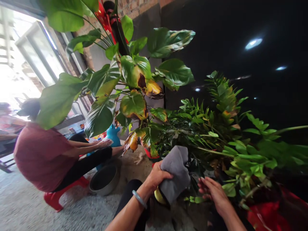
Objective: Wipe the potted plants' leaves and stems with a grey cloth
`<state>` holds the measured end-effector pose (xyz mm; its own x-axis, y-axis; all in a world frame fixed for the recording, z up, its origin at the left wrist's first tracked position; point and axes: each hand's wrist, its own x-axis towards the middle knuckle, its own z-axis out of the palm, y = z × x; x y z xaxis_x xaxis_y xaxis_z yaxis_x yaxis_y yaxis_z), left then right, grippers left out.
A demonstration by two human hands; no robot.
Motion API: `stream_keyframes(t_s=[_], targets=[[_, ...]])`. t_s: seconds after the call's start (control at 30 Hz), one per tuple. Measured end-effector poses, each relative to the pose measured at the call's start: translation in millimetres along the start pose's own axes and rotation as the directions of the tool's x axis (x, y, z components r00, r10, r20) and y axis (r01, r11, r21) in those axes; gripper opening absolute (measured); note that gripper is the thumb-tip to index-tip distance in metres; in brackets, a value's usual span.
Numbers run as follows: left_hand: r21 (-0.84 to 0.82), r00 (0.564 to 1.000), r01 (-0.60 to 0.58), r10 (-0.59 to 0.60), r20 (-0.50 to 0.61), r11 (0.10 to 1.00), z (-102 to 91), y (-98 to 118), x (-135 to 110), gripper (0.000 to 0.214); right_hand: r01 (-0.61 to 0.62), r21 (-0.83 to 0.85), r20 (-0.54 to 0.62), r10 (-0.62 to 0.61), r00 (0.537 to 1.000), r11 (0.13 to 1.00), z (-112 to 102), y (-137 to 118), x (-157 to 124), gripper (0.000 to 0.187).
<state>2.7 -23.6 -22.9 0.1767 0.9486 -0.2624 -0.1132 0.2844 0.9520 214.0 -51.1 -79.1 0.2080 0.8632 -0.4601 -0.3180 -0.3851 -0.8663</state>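
Beside two potted plants [190,128], left fingers [166,175] pinch one gray cloth [174,173].
Right fingers [204,187] spread apart, just off the leaves; one bangle [139,199] circles the left wrist.

Left hand [156,175] grips a grey cloth [174,173] (bangle [139,199] at wrist), right hand [213,194] beside leaves [194,199].

No words, labels, brands, numbers or signs can be read anywhere in this view.
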Motion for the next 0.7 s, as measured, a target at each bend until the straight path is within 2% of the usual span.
stream_keyframes(t_s=[0.1, 0.17, 0.23, 0.33, 0.43, 0.5, 0.57, 0.63, 0.7], targets=[[0.143, 0.996, 0.076, -0.082, 0.031, 0.987, -5.1, -22.8, 0.1, 0.032, -0.003, -0.004, 0.005, 0.003, 1.0, 1.0, -0.6, -1.0, -0.6, 0.027], [0.177, 0.992, 0.093, -0.106, 0.067, 0.98, -5.3, -26.5, -2.7, 0.031, -0.003, -0.005, 0.006, 0.003, 1.0, 1.0, -0.5, -1.7, -1.4, 0.027], [0.123, 0.991, 0.069, -0.082, 0.108, 0.99, -3.1, -19.1, -6.1, 0.032, -0.003, -0.005, 0.005, 0.003, 1.0, 1.0, 0.0, -2.2, -2.2, 0.029], [-0.041, 0.99, 0.019, -0.013, 0.143, 0.999, 1.1, 1.0, -8.7, 0.035, -0.003, -0.005, -0.007, 0.003, 1.0, 1.0, 1.5, -2.2, -3.2, 0.031], [-0.121, 0.994, -0.025, 0.037, 0.098, 0.992, 1.6, 9.5, -5.4, 0.036, -0.001, -0.007, -0.02, 0.001, 1.0, 1.0, 2.5, -1.5, -3.1, 0.032], [-0.053, 0.997, -0.06, 0.062, 0.04, 0.997, -0.4, 3.0, -2.0, 0.036, -0.001, -0.007, -0.02, 0.001, 1.0, 1.0, 2.4, -1.2, -2.7, 0.031], [0.11, 0.997, -0.075, 0.073, 0.018, 0.991, -3.3, -9.7, -0.5, 0.034, -0.002, -0.008, -0.015, 0.002, 1.0, 1.0, 1.8, -1.1, -2.2, 0.03], [0.263, 0.997, -0.057, 0.041, 0.067, 0.963, -5.8, -21.7, -2.0, 0.03, -0.002, -0.01, -0.007, 0.002, 1.0, 1.0, 0.7, -1.0, -1.8, 0.029], [0.294, 0.99, -0.018, -0.024, 0.138, 0.956, -7.0, -26.7, -5.5, 0.026, -0.001, -0.011, 0.003, 0.001, 1.0, 1.0, -0.6, -0.7, -1.4, 0.03]])
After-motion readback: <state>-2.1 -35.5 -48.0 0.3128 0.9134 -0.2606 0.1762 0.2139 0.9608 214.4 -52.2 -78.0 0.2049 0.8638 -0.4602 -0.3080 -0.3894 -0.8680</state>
